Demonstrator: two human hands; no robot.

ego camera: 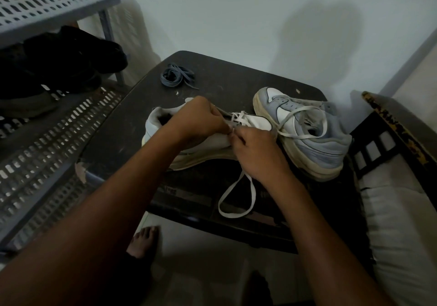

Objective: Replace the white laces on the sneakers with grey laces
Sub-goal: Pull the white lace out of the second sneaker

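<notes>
Both hands meet over the near sneaker (208, 140) on the dark worktop (113, 140): left hand (198, 119) curled, steadying its upper; right hand (256, 152) pinching the white lace (236, 201), whose loop hangs off the edge. Likely risk: snagging in an eyelet if tugged sideways. Grey laces (176, 75) lie bundled behind, well apart.

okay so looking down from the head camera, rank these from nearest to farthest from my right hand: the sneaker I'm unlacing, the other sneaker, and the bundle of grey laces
1. The sneaker being unlaced: directly under the right hand, whose fingers pinch its white lace.
2. The other sneaker: just to the hand's right, on the stool.
3. The grey laces: farthest, bundled at the stool's far left edge.
</notes>
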